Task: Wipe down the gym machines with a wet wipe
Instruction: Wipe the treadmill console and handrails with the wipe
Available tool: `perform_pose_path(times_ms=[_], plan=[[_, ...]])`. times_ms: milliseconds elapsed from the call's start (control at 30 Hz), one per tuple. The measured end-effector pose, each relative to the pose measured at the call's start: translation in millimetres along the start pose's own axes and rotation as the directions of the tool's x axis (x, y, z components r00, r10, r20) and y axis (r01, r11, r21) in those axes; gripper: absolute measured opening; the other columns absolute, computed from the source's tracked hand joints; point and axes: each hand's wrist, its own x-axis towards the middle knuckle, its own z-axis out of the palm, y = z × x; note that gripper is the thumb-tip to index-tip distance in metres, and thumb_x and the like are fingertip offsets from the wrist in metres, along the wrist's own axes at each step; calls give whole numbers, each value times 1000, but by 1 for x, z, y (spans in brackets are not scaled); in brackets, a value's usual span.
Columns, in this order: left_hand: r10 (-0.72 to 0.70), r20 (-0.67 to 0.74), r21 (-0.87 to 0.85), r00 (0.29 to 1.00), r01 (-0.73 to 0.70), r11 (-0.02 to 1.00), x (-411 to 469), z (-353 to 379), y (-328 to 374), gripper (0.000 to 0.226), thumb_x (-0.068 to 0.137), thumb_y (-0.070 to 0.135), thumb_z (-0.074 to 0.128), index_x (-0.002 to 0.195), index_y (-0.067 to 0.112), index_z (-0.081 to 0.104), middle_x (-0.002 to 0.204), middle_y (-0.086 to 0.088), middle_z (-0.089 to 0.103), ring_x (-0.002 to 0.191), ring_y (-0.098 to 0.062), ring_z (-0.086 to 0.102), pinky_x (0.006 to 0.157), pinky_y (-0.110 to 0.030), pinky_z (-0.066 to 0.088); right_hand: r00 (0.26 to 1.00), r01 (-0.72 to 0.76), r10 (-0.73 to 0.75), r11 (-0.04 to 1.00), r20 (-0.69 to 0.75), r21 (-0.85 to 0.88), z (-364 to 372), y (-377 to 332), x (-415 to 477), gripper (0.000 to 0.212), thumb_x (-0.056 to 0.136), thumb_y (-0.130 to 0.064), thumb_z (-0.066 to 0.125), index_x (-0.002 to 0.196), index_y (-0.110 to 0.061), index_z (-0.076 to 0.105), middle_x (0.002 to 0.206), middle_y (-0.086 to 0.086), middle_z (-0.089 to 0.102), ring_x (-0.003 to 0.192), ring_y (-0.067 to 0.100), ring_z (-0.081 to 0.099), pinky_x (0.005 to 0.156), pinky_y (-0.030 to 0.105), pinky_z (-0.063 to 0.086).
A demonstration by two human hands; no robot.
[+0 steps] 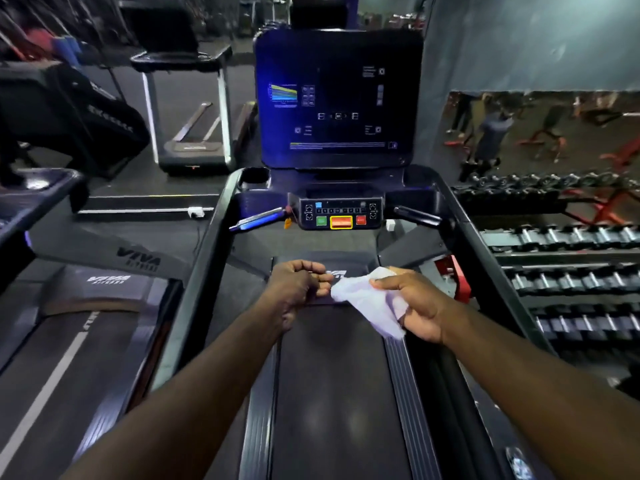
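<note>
— Where is the wet wipe (363,299)?
— Held above the front of the treadmill belt (332,393), below the control panel (341,214). A dumbbell rack (571,271) stands to the right and another treadmill (86,323) to the left.
— The grip?
— The right hand (419,308) pinches it, thumb on top. The left hand (298,289) is curled, its fingertips at the wipe's left edge; I cannot tell whether they pinch.
— Its lie?
— Crumpled, with its long axis slanting from upper left to lower right.

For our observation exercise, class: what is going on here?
A person at a black treadmill grips a crumpled white wet wipe in the right hand. The left hand has curled fingers meeting the wipe's edge; whether they pinch it is unclear. The wipe seems held clear of the belt.
</note>
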Motion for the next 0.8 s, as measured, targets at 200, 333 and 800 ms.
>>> perform_pose_path(times_ms=[200, 333, 800], plan=[[-17, 139, 187, 990, -10, 982, 74, 73, 17, 19, 95, -15, 56, 95, 2, 66, 84, -14, 75, 68, -21, 64, 61, -25, 58, 991, -21, 39, 990, -129, 138, -59, -13, 33, 30, 97, 0, 61, 125, -3, 71, 108, 14, 76, 91, 24, 71, 78, 32, 56], [0, 218, 265, 976, -59, 962, 122, 127, 18, 15, 93, -11, 64, 100, 2, 67, 83, -10, 75, 68, -18, 63, 61, -25, 56, 979, 2, 36, 982, -199, 187, -109, -26, 63, 28, 96, -4, 64, 124, -3, 70, 106, 16, 75, 92, 27, 70, 85, 37, 55], [203, 187, 597, 961, -275, 753, 279, 256, 10, 14, 84, 7, 80, 84, 20, 74, 82, -4, 77, 76, -14, 68, 77, -35, 56, 933, 82, 24, 958, -359, 276, -264, -111, 180, 25, 98, -1, 63, 121, -10, 72, 108, 11, 79, 91, 25, 74, 85, 39, 60]])
